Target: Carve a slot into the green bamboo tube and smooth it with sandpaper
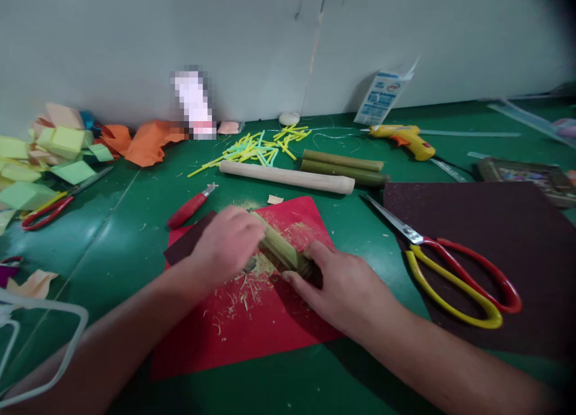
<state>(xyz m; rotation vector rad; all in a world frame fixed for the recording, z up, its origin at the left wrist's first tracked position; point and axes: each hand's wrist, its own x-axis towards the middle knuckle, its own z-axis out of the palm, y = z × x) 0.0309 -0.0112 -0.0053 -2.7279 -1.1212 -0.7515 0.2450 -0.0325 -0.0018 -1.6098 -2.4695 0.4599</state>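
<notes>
Several squares of pastel paper (54, 157) are heaped at the upper left of the frame, with red-handled scissors (45, 212) lying just below them and crumpled orange paper (144, 140) to their right against the wall. A red-handled knife (191, 208) lies on the green table (112, 247), near the upper left corner of a red sheet (252, 337).

The left forearm rises from the lower left corner and angles up toward the centre. The left hand (225, 242) is knuckles-up and curled closed over the upper-left end of a green stalk (281, 251). The hand is blurred, so I cannot tell if anything else is in its grip. The stalk lies slanted across the red sheet in the middle of the frame, and pale shavings (243, 292) are scattered just below it.

The right forearm enters from the lower right corner. The right hand (346, 290) lies palm-down with its fingers wrapped over the stalk's lower-right end, thumb alongside, holding it against the sheet.

Above the hands are yellow and green straw pieces (261, 146), a pale wooden dowel (288, 177) and two more green stalks (344, 167). Further right, a yellow glue gun (405, 140) lies near the wall. Shut scissors with red and yellow handles (454, 277) rest partly on a dark maroon sheet (504, 235) at the right.
</notes>
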